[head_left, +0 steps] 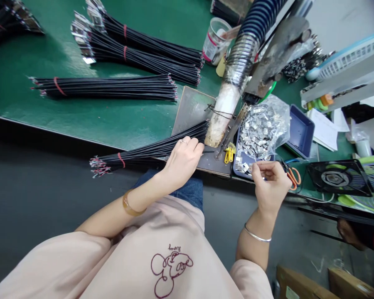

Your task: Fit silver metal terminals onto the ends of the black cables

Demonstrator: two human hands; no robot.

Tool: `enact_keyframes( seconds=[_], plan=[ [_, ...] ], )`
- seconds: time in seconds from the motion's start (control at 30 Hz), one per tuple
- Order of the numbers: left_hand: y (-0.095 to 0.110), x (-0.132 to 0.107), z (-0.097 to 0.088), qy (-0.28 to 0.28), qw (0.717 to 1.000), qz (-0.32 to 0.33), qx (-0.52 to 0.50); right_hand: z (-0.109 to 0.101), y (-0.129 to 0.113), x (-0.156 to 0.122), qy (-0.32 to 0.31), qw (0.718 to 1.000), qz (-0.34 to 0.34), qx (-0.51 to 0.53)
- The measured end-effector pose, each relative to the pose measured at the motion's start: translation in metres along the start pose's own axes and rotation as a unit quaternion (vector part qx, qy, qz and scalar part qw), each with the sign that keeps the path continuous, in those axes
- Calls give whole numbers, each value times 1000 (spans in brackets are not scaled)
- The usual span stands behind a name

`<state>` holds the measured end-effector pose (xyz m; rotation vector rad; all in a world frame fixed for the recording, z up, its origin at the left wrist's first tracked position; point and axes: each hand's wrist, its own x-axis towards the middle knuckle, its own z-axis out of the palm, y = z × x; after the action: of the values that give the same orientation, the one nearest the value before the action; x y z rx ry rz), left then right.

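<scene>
My left hand is closed on a black cable, whose short end sticks out to the right of my fingers. It rests beside a bundle of black cables with stripped red and white wire ends, tied by a red band. My right hand is pinched at the front edge of a blue tray. Whatever sits between its fingertips is too small to make out. Small metal connectors fill the tray, many in a clear plastic bag. Yellow clippers lie left of the tray.
More banded cable bundles lie on the green table. A hose with a white nozzle and a metal soldering fixture slant down over a board. Orange-handled scissors and a black fan are at right.
</scene>
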<state>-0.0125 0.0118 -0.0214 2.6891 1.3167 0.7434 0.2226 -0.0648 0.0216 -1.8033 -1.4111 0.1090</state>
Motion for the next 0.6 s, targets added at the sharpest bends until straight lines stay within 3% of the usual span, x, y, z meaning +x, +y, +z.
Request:
enact_keyframes(
  seconds=[0.07,0.13,0.27,0.37,0.4,0.43,0.5,0.6],
  plan=[
    [0,-1,0,4,1000,4,-10,3,-15,-9,9,995,33,89],
    [0,-5,-1,23,999,8,-31,10,-26,-18,51,992,28,112],
    [2,-15,-6,45,988,66,-135,30,-36,-29,150,983,-80,68],
    [10,-21,-9,29,959,154,-237,41,-37,-34,120,982,-104,106],
    [14,-22,-10,32,948,156,-277,43,-38,-35,101,983,-96,124],
    [17,-23,-11,36,937,129,-321,45,-38,-37,82,983,-85,140],
    [24,-22,-12,29,906,12,-423,47,-40,-41,56,982,-68,164],
    [27,-19,-16,-45,809,-172,-560,48,-43,-46,43,981,-66,180]
  ],
)
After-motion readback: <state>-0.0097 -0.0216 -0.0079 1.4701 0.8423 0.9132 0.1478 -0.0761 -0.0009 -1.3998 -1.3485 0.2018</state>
